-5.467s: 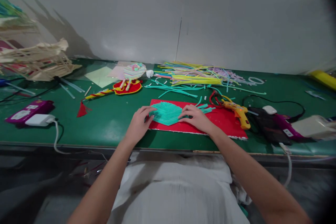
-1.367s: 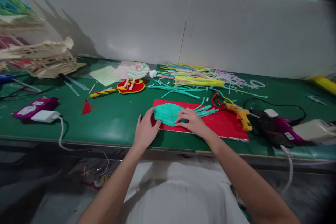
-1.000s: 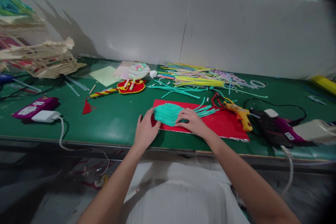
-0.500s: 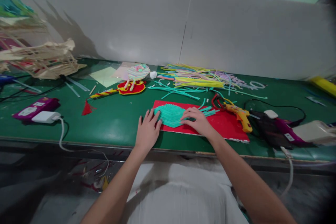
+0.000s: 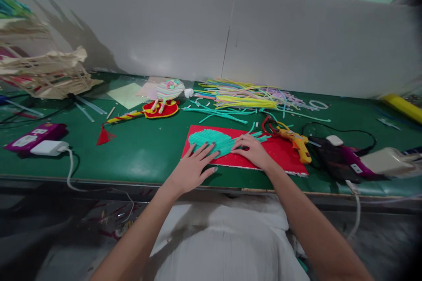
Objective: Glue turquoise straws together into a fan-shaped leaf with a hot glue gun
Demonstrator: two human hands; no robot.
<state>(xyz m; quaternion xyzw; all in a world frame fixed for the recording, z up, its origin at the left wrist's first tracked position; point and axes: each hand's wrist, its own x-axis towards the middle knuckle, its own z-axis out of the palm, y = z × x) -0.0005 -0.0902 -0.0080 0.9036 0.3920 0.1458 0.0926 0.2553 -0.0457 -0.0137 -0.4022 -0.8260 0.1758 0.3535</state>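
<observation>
Crosswise lies the teal leaf (image 5: 227, 144), long axis left-right; left hand (image 5: 193, 167) open on it; right hand (image 5: 252, 150) curled, grip unclear.

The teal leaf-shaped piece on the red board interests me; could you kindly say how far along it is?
The teal leaf-shaped piece looks largely formed, with strips packed closely together. In hand: the left hand lies across it, the right hand at its right edge. Possibly left: the teal strip ends jutting out beyond; whether they are attached is unclear.

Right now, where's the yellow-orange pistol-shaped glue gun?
Head view, right side: the glue gun lies at the right end of the flat red rectangular board.
</observation>
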